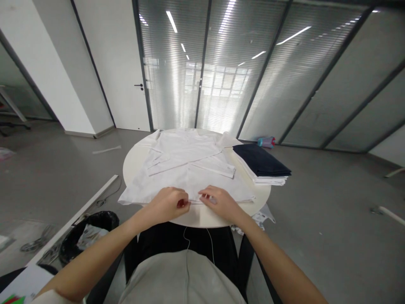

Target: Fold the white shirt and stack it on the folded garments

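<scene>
A white long-sleeved shirt (190, 147) lies spread on a round white table (133, 162), its sleeves folded inward across the body. Its hem is toward me, at the table's near side. My left hand (172, 202) is curled at the middle of that hem, thumb and fingers closed on the cloth edge. Just to its right, my right hand (220, 202) pinches the same hem with bent fingers. A small gap separates the two hands. The exact grip of the fingertips is partly hidden.
A folded stack with dark navy cloth (261, 160) over white cloth (272, 180) sits at the table's right edge. A black-lined bin (109, 219) stands at lower left. White patterned cloth (262, 217) shows below the table. A glass partition (228, 84) rises behind.
</scene>
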Tool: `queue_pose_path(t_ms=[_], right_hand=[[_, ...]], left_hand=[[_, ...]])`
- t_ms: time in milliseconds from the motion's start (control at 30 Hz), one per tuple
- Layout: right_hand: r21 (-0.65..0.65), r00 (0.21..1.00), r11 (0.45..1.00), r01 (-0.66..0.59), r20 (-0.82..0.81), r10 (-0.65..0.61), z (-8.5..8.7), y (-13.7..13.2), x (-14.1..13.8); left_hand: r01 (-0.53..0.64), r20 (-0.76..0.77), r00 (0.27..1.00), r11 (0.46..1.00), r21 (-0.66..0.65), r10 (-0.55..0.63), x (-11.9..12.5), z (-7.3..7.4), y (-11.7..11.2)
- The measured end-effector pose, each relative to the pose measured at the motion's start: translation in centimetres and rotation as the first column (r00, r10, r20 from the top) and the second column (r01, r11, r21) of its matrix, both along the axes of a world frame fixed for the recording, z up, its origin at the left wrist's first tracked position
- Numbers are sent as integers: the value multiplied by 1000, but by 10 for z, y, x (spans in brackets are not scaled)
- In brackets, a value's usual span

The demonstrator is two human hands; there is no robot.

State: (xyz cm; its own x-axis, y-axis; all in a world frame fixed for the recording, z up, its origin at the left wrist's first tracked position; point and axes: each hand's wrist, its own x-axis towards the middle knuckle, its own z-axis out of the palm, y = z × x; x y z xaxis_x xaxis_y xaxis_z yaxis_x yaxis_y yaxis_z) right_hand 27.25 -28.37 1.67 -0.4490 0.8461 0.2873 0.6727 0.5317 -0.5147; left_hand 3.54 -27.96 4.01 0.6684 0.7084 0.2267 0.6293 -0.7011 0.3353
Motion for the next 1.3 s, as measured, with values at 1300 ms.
queue_pose_path(t_ms=[1300], right_hand=[[-156,679,706,691,478,-558,82,279,107]], left_hand=[[585,-214,786,585,562,-580,159,-5,124]])
